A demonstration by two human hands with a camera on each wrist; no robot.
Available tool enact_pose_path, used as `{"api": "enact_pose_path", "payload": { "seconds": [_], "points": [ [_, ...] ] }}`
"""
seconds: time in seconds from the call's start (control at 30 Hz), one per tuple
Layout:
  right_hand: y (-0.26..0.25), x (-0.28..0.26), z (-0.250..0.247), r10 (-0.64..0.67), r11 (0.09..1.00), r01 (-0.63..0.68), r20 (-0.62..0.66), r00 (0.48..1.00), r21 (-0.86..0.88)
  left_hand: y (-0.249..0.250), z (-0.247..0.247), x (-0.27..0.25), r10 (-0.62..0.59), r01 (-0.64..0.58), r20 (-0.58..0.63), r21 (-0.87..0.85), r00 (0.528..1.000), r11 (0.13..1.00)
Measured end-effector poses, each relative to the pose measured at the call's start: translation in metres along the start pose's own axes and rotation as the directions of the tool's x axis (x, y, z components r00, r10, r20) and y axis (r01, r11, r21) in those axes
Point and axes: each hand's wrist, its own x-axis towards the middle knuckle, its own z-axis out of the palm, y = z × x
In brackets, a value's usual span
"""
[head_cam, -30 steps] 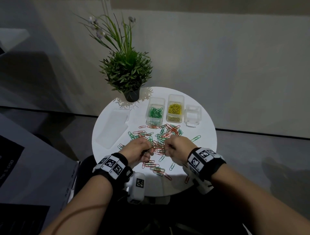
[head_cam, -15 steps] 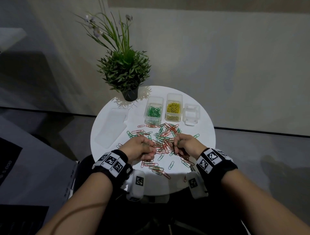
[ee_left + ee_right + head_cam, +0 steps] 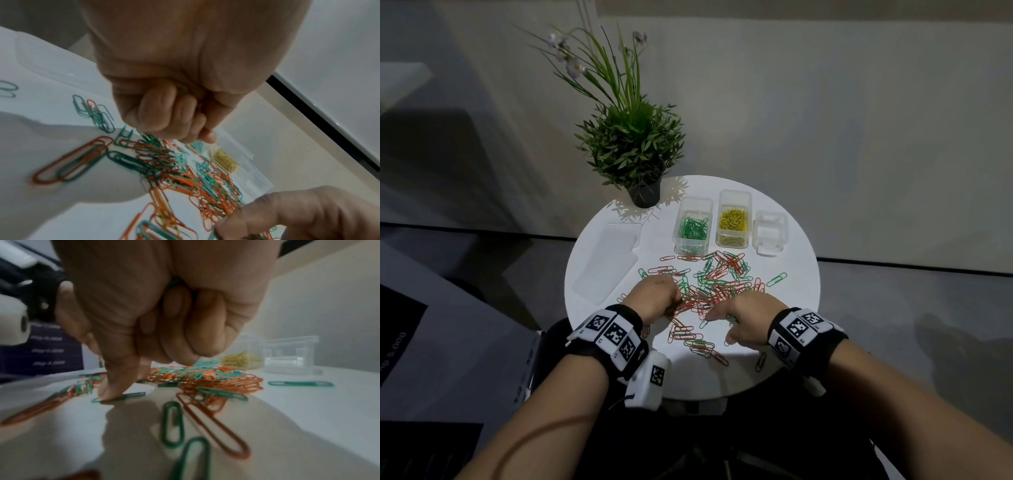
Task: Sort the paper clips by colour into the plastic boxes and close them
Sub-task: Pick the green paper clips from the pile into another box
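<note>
The step in hand looked like gathering green clips out of the mixed heap of red and green wire paper clips (image 3: pixel 709 284) spread across the middle of the small round white table (image 3: pixel 791 359). The right hand (image 3: pixel 748 322) had its forefinger straight and pressed on a single green paper clip (image 3: pixel 121 397) lying flat just at the heap's near side, while its other fingers (image 3: pixel 180 331) were curled into the palm around what seemed a few green clips already collected. The left hand (image 3: pixel 654 298) was bunched into a fist at the heap's left side; a sliver of green showed inside it, though how many clips it held could not be told. To do this well, the pressed clip should probably be slid clear of its red neighbours before being pinched, since the clips interlocked and a red one could ride along. The clear plastic box of green clips (image 3: pixel 692 231) stood toward the far edge, touching or just beside the clear box of yellow clips (image 3: pixel 733 222), with an empty clear box (image 3: pixel 770 233) to their right, presumably for red. A flat translucent lid (image 3: pixel 607 260) lay near the left edge, and a potted green plant (image 3: pixel 633 150) stood at the far-left edge, well apart from the reach.
</note>
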Motion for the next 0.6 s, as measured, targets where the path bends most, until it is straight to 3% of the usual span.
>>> {"api": "enact_pose_path", "payload": {
  "seconds": [0.1, 0.23, 0.43, 0.5, 0.6],
  "points": [
    [-0.002, 0.007, -0.002, -0.072, 0.985, 0.063, -0.050, 0.996, -0.160, -0.010, -0.005, -0.006, 0.090, -0.089, 0.004, 0.212, 0.996, 0.973],
    [-0.005, 0.011, -0.001, -0.121, 0.950, 0.094, -0.071, 0.990, -0.298, -0.018, -0.003, -0.016, 0.151, -0.173, 0.086, 0.463, 0.985, 0.869],
    [0.001, 0.008, 0.004, -0.155, 0.940, 0.129, -0.059, 0.986, -0.317, -0.018, 0.004, -0.019, 0.203, -0.227, 0.129, 0.773, 0.971, 0.592],
    [0.003, 0.006, 0.005, -0.179, 0.932, 0.149, -0.061, 0.982, -0.332, -0.019, 0.006, -0.017, 0.224, -0.237, 0.128, 0.781, 0.966, 0.578],
    [0.001, 0.008, 0.010, -0.216, 0.904, 0.173, -0.069, 0.974, -0.392, -0.023, 0.003, -0.012, 0.201, -0.241, 0.144, 0.734, 0.969, 0.636]
  ]
}}
